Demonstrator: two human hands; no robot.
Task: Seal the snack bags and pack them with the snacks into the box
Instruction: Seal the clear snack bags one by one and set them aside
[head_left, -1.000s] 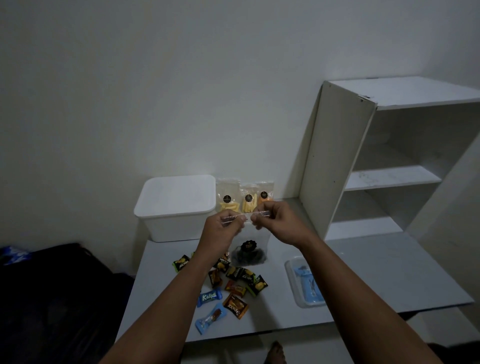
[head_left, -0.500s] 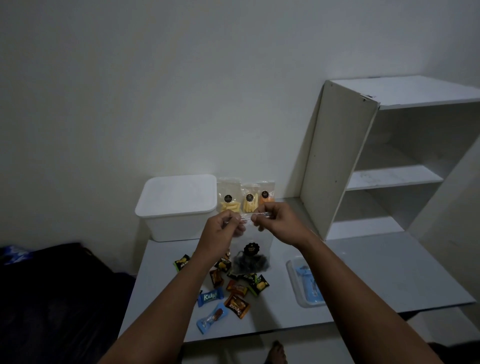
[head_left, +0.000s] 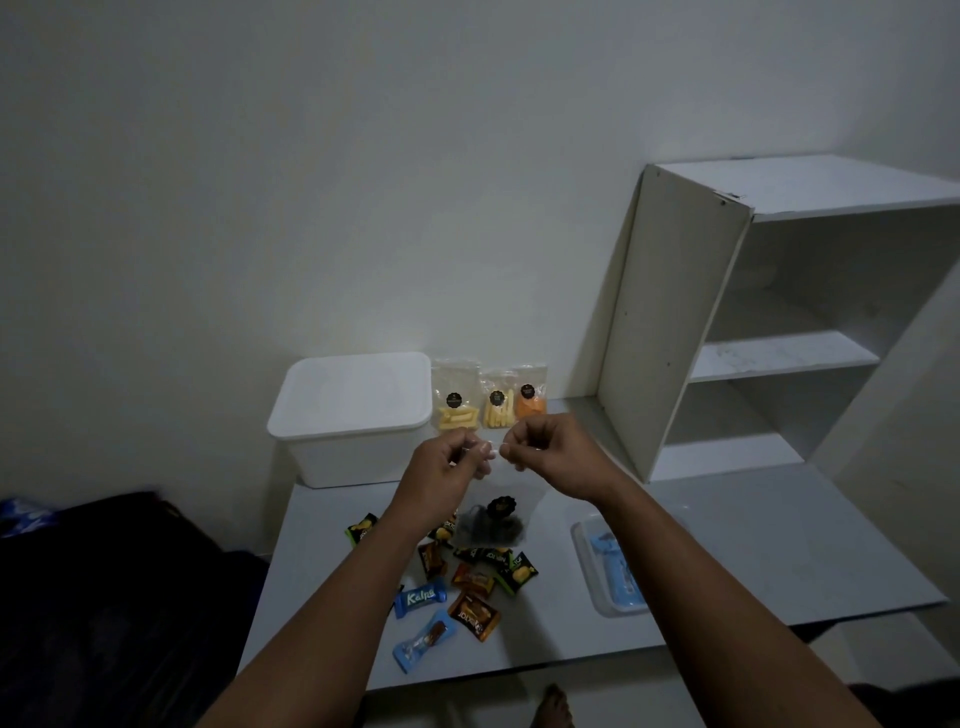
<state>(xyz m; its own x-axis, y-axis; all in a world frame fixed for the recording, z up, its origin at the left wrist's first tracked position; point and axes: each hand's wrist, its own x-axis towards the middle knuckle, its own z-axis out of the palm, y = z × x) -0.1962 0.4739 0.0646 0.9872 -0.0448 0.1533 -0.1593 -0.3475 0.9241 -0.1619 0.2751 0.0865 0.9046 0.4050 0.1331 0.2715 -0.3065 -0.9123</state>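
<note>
**Both hands pinch the top of a clear snack bag above the surface**

At the centre of the frame we see the left hand (head_left: 445, 470) and the right hand (head_left: 545, 452) raised side by side, fingers curled, each pinching the top edge of a clear snack bag (head_left: 493, 522). The bag hangs below them, with dark snacks and a round black label at its bottom, above the surface (head_left: 753, 540).

Under the hanging bag, in the lower centre, wrapped sweets (head_left: 470, 582) lie scattered on the surface: some dark with yellow, some brown, and two blue ones nearest the front edge.

Further up, against the wall, stands the white box (head_left: 353, 421) with its lid on. Just right of it three more snack bags (head_left: 488, 397) stand upright in a row, two holding pale yellow sticks and the one at the right something orange.

At the lower right of the surface lies a clear tray (head_left: 589, 561) with a blue object in it that we cannot make out. A white shelf unit (head_left: 670, 332) fills the right of the frame.
</note>
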